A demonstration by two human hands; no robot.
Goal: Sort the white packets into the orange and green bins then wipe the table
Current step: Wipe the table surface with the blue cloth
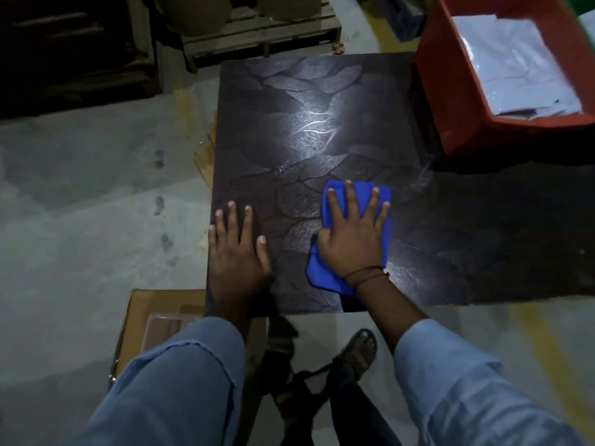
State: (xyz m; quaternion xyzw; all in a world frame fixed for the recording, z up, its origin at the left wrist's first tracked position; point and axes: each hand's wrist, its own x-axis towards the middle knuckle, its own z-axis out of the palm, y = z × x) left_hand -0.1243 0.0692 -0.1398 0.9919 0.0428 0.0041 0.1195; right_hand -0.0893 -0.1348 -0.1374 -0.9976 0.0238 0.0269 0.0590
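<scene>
While the right grip [352,235] presses spread fingers [350,201] flat on the blue cloth [325,278] at centre frame, the left grip [238,249] lies spread on the dark surface [306,107] beside it; white packets [515,66] sit in the orange bin [450,101], upper right.

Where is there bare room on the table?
Bare: the far half of the table, up to the orange bin, and the stretch right of the blue cloth. Crowded: the near edge, left hand flat, right hand on the cloth.
</scene>
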